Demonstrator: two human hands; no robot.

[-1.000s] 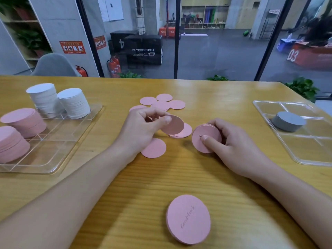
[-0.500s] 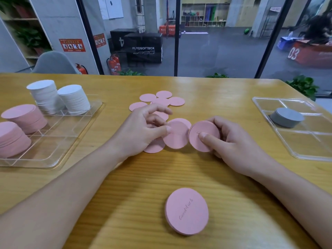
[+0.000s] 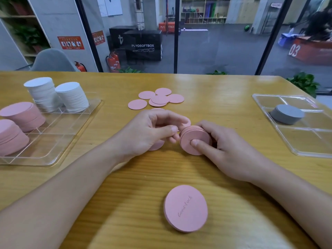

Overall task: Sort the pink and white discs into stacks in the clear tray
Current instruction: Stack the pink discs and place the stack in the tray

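Observation:
My right hand (image 3: pixel 228 150) holds a small stack of pink discs (image 3: pixel 190 139) tilted on edge, thumb pressed on its front face. My left hand (image 3: pixel 149 130) has its fingers curled against the stack's left edge and pinches a pink disc (image 3: pixel 186 123) at the back of it. Several loose pink discs (image 3: pixel 158 99) lie beyond the hands, and one more (image 3: pixel 156 145) shows under my left hand. The clear tray (image 3: pixel 53 137) at the left carries two white stacks (image 3: pixel 71 97) and two pink stacks (image 3: pixel 23 115).
A thicker pink stack (image 3: pixel 186 208) with writing on top lies near the table's front edge. At the right, a second clear tray (image 3: pixel 305 139) holds a grey stack (image 3: pixel 287 114). A glass wall runs behind the table's far edge.
My left hand carried a single pink disc rightward and brought it against the stack in my right hand. The right hand kept the stack in about the same place.

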